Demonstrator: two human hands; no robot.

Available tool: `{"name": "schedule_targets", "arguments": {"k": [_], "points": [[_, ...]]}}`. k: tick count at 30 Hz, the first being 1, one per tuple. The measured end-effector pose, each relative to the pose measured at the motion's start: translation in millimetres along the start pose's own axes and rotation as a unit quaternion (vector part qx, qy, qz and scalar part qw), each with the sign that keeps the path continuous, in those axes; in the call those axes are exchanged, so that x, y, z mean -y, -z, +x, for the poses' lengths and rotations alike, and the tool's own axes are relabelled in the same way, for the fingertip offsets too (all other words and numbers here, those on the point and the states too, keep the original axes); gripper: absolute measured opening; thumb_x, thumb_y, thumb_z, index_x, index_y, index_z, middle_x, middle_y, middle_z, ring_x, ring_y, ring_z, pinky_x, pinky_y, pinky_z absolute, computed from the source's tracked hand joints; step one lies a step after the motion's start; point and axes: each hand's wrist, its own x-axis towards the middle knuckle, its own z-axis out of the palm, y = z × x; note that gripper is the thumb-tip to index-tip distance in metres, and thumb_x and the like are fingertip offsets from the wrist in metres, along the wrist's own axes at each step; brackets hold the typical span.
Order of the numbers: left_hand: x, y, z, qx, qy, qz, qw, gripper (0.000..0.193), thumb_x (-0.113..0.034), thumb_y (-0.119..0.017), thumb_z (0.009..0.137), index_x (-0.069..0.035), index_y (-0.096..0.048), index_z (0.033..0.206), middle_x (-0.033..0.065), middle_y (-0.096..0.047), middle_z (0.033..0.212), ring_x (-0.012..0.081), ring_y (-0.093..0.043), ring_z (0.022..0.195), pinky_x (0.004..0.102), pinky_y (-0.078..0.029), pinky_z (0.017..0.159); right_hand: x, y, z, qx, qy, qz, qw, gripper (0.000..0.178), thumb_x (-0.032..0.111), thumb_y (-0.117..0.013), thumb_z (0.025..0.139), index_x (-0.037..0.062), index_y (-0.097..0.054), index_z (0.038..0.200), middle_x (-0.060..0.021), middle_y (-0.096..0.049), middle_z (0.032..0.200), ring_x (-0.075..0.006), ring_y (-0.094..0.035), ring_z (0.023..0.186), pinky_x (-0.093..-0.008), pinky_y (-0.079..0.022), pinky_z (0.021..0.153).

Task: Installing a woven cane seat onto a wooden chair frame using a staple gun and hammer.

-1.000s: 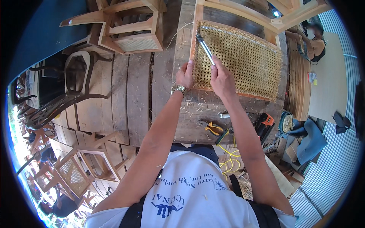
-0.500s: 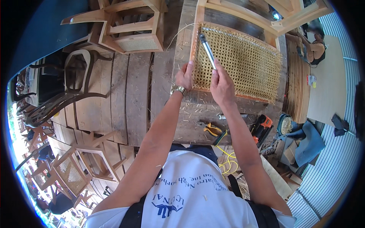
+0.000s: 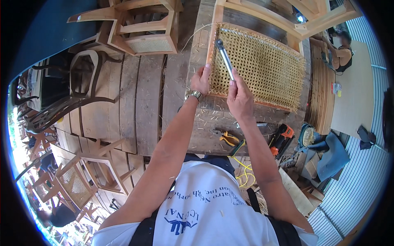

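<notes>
A wooden chair frame [image 3: 215,24] with a woven cane panel [image 3: 262,67] lies on a rough wooden workbench [image 3: 205,119]. My left hand [image 3: 201,80], with a wristwatch, grips the near left corner of the frame. My right hand [image 3: 240,98] holds a slim metal tool [image 3: 225,59] by its lower end. The tool slants up and to the left over the cane, its tip near the panel's upper left corner. Loose cane ends bristle around the panel's edges.
Yellow-handled pliers [image 3: 227,138], an orange and black power tool [image 3: 282,138] and a yellow cord [image 3: 245,174] lie at the bench's near edge. Wooden chairs [image 3: 141,24] and frames [image 3: 96,170] stand to the left. Another person [image 3: 340,53] sits at the far right.
My right hand has shifted slightly down and left along the cane panel, and the tool now tilts more steeply. My left hand stays on the frame's corner.
</notes>
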Motion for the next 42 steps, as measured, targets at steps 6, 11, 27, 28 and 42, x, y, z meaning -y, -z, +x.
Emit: {"name": "schedule_targets", "arguments": {"k": [6,11,27,28,42], "points": [[2.8,-0.1,-3.9,0.008,0.021,0.012,1.0,0.068,-0.063,-0.044,0.093,-0.003,-0.066,0.118,0.0204,-0.07,0.105,0.034,-0.065,0.103,0.0399,-0.047,0.09,6.9,12.0,4.7,0.05,-0.033,-0.002,0.998,0.038,0.018,-0.054,0.098,0.0155,-0.054,0.135,-0.0149,-0.067,0.092,-0.0312,-0.068,0.076,-0.0434,-0.055,0.068],[9.9,-5.0,6.0,-0.012,0.001,0.021,1.0,0.067,-0.062,-0.045,0.093,-0.003,-0.066,0.118,0.0196,-0.07,0.106,0.0326,-0.065,0.104,0.038,-0.047,0.092,-17.9,-3.7,-6.7,0.051,-0.004,-0.061,0.997,0.038,0.019,-0.054,0.098,0.0172,-0.054,0.135,-0.0143,-0.067,0.092,-0.0306,-0.067,0.076,-0.0434,-0.054,0.067],[9.7,-4.8,5.0,0.001,-0.003,0.009,1.0,0.072,-0.065,-0.044,0.093,-0.001,-0.064,0.12,0.0221,-0.069,0.109,0.0319,-0.064,0.107,0.0386,-0.046,0.094,-8.9,8.4,-18.1,0.074,-0.016,-0.063,0.995,0.037,0.013,-0.056,0.096,0.0108,-0.057,0.133,-0.0162,-0.07,0.103,-0.0261,-0.07,0.079,-0.0371,-0.054,0.07],[6.9,-2.6,-2.4,-0.005,0.006,0.016,1.0,0.072,-0.064,-0.044,0.093,-0.001,-0.064,0.12,0.0222,-0.069,0.109,0.0322,-0.064,0.107,0.0385,-0.046,0.095,-5.4,10.3,-20.2,0.097,-0.034,-0.065,0.993,0.037,0.013,-0.057,0.096,0.0106,-0.057,0.133,-0.0155,-0.07,0.103,-0.0255,-0.069,0.078,-0.0367,-0.054,0.07],[5.4,-5.6,-0.6,0.005,0.013,0.019,1.0,0.071,-0.066,-0.042,0.092,-0.004,-0.066,0.118,0.0202,-0.07,0.105,0.0341,-0.065,0.103,0.0406,-0.047,0.091,-8.8,6.9,-43.3,0.031,-0.01,-0.01,0.999,0.038,0.015,-0.056,0.096,0.0127,-0.054,0.135,-0.0124,-0.068,0.096,-0.0291,-0.067,0.074,-0.0405,-0.053,0.068]]}}
